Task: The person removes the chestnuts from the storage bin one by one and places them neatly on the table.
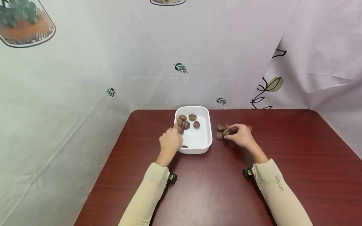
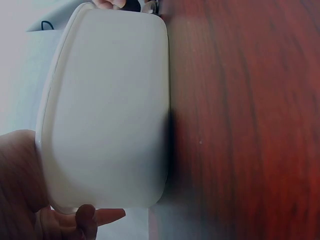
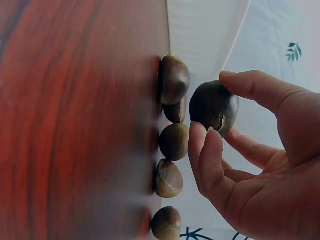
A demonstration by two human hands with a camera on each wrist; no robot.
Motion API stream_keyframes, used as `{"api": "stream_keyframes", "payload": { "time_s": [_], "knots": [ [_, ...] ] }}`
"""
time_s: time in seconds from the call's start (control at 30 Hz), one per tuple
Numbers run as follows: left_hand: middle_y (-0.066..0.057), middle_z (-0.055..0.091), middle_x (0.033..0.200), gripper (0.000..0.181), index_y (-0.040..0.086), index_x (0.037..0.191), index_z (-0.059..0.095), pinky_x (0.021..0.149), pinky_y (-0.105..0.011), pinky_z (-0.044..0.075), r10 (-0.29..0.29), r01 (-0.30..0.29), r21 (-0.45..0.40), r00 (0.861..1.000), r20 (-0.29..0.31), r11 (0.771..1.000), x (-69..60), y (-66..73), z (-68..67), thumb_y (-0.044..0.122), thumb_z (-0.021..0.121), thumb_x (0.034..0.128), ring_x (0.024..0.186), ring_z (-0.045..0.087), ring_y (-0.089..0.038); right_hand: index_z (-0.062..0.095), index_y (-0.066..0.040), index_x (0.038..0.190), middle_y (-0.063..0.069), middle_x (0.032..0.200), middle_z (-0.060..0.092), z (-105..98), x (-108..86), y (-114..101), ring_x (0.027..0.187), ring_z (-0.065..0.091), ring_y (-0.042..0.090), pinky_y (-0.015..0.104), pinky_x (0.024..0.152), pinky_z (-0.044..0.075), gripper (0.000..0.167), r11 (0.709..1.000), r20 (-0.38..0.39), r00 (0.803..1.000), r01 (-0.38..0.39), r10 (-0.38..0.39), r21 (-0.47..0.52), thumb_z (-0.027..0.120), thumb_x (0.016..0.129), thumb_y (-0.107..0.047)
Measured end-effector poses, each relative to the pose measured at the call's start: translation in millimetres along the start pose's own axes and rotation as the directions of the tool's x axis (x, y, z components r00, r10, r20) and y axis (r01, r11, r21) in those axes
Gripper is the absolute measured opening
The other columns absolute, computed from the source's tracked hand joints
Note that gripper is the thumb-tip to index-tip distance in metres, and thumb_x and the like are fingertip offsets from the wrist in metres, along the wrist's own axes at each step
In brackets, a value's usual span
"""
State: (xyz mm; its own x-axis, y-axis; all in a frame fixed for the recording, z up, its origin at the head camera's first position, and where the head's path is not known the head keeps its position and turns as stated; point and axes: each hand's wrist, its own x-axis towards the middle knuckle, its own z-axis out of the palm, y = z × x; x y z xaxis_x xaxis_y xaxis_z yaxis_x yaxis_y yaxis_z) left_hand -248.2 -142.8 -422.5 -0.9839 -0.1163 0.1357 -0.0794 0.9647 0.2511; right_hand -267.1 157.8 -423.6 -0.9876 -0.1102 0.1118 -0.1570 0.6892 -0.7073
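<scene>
Now the right grip, partly closed, pinches a chestnut; the left grip holds the tray

Red-brown wooden table, leaf-printed white cloth

Site: a cloth-walled booth; home or studio, I can't tell. Pale fabric hangings at the far side and both flanks, creased, printed with leaf sprigs and a potted plant. Before me, a dark red wood-grain table, far edge close to the fabric.
</scene>
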Motion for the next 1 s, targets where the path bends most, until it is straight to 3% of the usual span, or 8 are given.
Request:
{"api": "stream_keyframes", "payload": {
  "time_s": [0.37,0.63,1.0],
  "knots": [
    [-0.01,0.066,0.108,0.058,0.016,0.151,0.043,0.069,-0.052,0.052,0.002,-0.002,0.005,1.0,0.0,1.0,1.1,0.3,0.7,0.023,0.047,0.0934,0.09,0.067,-0.038,0.066,0.009,0.113,0.022,0.101,0.067,0.3,0.9,8.0,0.091,0.063,0.033,0.04,0.079,0.05,0.045,0.998,0.035,0.998,-0.051,0.052,-0.032,0.081,0.078,-0.016],
    [-0.011,0.066,0.108,0.058,0.015,0.151,0.043,0.069,-0.053,0.052,0.002,-0.002,0.002,1.0,-0.001,1.0,0.2,-0.4,1.7,0.023,0.047,0.0942,0.09,0.067,-0.038,0.064,0.01,0.11,0.019,0.091,0.066,1.6,2.3,9.3,0.055,0.063,0.013,0.028,0.056,0.051,0.044,0.995,0.078,0.992,-0.097,0.096,0.006,0.082,0.076,-0.012],
    [-0.011,0.066,0.103,0.056,0.015,0.149,0.047,0.068,-0.053,0.052,0.011,-0.011,-0.006,1.0,-0.024,1.0,0.2,0.2,1.1,0.023,0.048,0.0932,0.088,0.068,-0.039,0.063,0.01,0.113,0.021,0.094,0.066,0.4,2.2,9.7,0.055,0.064,0.013,0.028,0.055,0.053,0.045,0.991,0.095,0.988,-0.128,0.124,0.028,0.08,0.078,-0.012]
  ]
}}
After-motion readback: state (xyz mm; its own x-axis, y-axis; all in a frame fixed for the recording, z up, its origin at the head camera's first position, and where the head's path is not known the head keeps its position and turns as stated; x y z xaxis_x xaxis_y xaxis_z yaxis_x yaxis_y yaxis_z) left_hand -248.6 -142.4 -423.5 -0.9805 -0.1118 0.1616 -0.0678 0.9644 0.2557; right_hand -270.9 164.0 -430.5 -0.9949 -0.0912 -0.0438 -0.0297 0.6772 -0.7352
